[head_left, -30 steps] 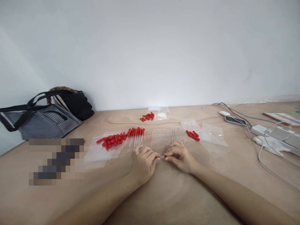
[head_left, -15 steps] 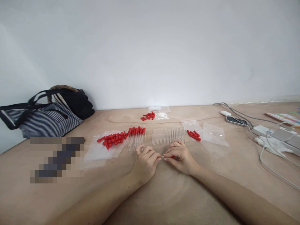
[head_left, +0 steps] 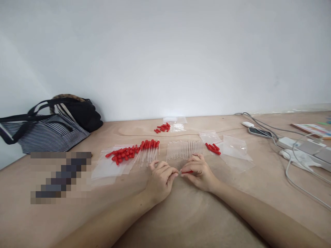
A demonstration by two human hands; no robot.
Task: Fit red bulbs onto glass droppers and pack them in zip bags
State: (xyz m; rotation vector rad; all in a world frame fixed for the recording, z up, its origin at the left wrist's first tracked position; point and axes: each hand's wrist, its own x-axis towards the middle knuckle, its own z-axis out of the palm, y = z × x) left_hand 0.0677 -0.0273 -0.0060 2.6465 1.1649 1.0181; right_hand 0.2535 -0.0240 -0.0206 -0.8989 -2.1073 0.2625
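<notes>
Fingertip to fingertip above the table, my hands meet over one dropper. My left hand pinches its clear glass tube, mostly hidden by the fingers. Between the thumb and fingers of my right hand is a red rubber bulb, against the tube's end. Just beyond lies a row of bare glass tubes. To the left, droppers with red bulbs lie side by side, next to a heap of red bulbs on plastic bags. A few loose red bulbs lie to the right.
More red bulbs and glass tubes lie near the wall. Clear zip bags spread at right. Farther right are a black device, cables and a white power strip. A striped bag stands at left.
Both hands keep nearly the same place and grip. More of the red bulb shows behind the right fingers. The whole view has shifted slightly.
</notes>
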